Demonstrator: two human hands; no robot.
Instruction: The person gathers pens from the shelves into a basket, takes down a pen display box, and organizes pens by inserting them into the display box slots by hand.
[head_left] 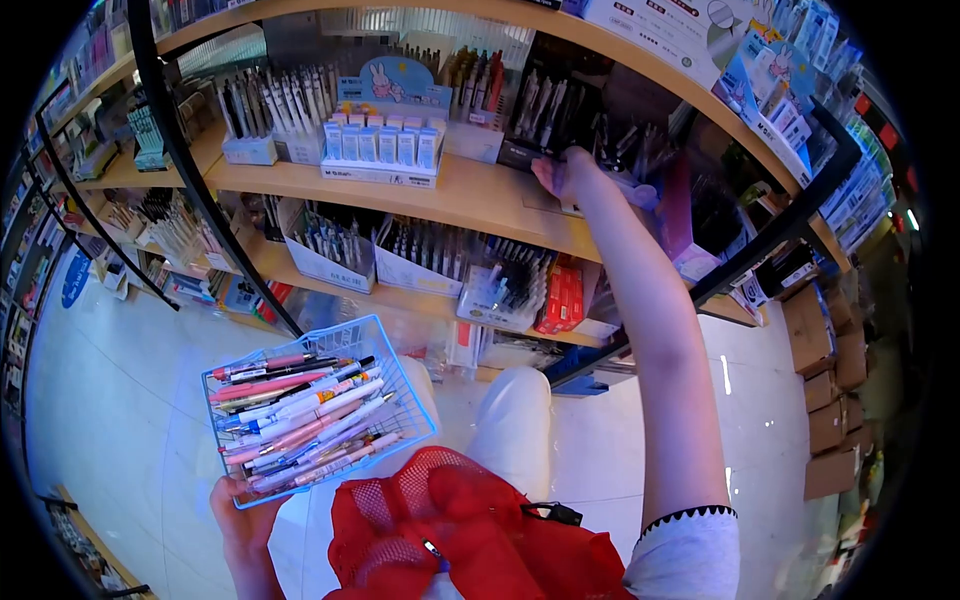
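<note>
My left hand [242, 515] grips the near left corner of a light blue wire basket [408, 435]. Many pens [310, 410] in pink, white, blue and black lie in it, mostly slanting the same way. My right hand [568, 177] reaches to the upper shelf [470, 195], its fingers stretched out to the left and nothing seen in them. Just behind it are a dark pen display box [515, 153] with upright pens [548, 108] and a dim group of pens [630, 140]. Whether the hand touches the shelf or a box, I cannot tell.
A display with a rabbit picture [385, 80] stands left on the upper shelf. White boxes of pens [420, 260] and red boxes [562, 298] fill the lower shelf. Black metal posts [200, 190] frame the rack. Cardboard boxes [825, 400] are stacked on the floor at right.
</note>
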